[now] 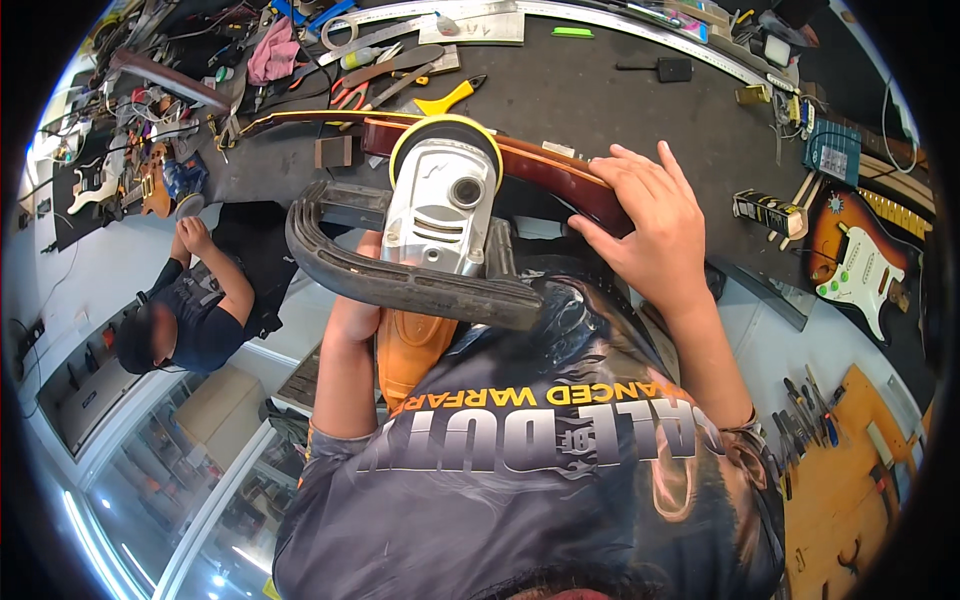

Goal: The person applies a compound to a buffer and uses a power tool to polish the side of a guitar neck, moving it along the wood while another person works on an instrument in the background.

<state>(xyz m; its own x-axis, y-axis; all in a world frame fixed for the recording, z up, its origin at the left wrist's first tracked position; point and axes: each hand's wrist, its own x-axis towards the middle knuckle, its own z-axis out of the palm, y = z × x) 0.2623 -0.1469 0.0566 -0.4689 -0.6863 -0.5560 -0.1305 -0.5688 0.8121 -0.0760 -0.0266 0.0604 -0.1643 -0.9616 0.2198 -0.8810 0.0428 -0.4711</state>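
An orange and silver rotary polisher (432, 215) with a yellow-rimmed pad and black loop handle (400, 285) is in front of me. My left hand (352, 310) is at its left, mostly behind the handle, so its fingers are largely hidden. A reddish-brown guitar (545, 165) lies crosswise behind the polisher, near the bench's front edge. My right hand (645, 215) rests on the guitar's right part, fingers stretched out and thumb apart on the near side.
The dark bench (690, 135) holds scattered tools and a yellow brush (443, 97). A sunburst guitar (855, 260) lies at right, above a wooden tool board (850, 470). A co-worker (200, 300) in dark clothes works at the left, hands (195, 235) raised near the bench edge.
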